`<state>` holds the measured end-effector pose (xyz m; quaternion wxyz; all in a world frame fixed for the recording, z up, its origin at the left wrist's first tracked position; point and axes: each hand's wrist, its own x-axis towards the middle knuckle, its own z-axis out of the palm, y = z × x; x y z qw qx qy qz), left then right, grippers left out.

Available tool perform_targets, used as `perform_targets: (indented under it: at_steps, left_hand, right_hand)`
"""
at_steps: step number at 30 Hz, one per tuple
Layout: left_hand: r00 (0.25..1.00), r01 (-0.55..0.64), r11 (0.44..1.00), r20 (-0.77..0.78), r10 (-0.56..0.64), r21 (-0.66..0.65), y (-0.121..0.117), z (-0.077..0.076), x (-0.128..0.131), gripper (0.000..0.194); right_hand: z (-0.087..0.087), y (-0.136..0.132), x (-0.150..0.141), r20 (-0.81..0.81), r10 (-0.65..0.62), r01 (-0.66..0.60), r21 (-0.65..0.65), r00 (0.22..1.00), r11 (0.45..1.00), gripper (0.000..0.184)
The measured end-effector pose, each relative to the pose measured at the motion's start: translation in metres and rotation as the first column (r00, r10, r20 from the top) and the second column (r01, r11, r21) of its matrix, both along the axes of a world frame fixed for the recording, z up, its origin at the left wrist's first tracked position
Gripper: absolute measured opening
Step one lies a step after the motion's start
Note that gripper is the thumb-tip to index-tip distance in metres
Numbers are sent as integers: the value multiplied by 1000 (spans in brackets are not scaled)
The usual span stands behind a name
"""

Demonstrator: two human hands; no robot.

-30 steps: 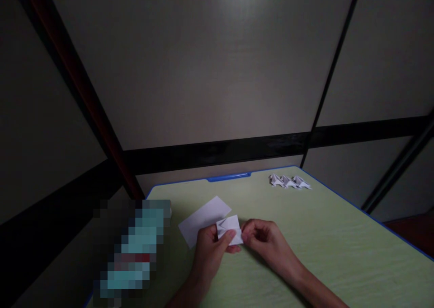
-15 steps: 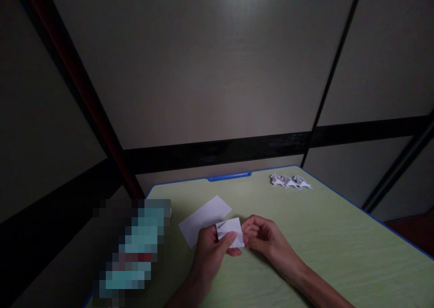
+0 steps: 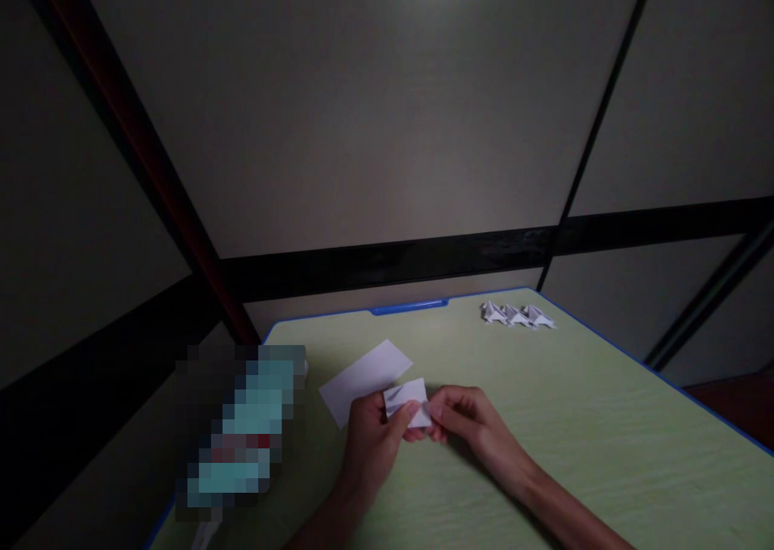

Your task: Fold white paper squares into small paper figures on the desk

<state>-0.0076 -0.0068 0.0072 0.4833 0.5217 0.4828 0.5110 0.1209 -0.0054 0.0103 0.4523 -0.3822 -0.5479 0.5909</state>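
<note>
A small piece of folded white paper (image 3: 406,392) with creases on its upper face is held above the table. My left hand (image 3: 370,441) grips it from the left, thumb pressed flat on top and fingers underneath. At the paper's right edge, my right hand (image 3: 465,414) is closed in a pinch, thumb against the fingers. Just behind my left hand, a flat white paper strip (image 3: 366,377) lies slanted on the table, partly covered by that hand.
Three folded white paper figures (image 3: 517,316) stand in a row at the table's far right. The pale green table (image 3: 580,421) has a blue rim and a blue tray-like piece (image 3: 411,306) at its back edge. A blurred teal object (image 3: 260,413) lies left. Wardrobe panels (image 3: 375,131) rise behind.
My right thumb and fingers have closed onto the right edge of the folded paper, where they were looser before. The view has tilted slightly, so the table sits a little higher.
</note>
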Motion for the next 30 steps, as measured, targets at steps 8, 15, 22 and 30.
perform_targets:
  at_steps: [8,15,22,30]
  left_hand:
    - [998,58,997,37,-56,-53,0,0,1,16]
    - [984,162,985,85,-157,-55,2,1,0,19]
    - [979,182,981,109,-174,-69,1,-3,1,21]
    - [973,211,977,102,-206,-33,1,-1,1,23]
  right_hand:
    - [-7,2,2,55,13,-13,2,998,1000,27]
    - [-6,3,4,29,59,-59,1,998,998,27]
    - [-6,1,4,50,36,-39,54,998,998,31]
    - [-12,4,1,-119,61,-58,25,991,998,38]
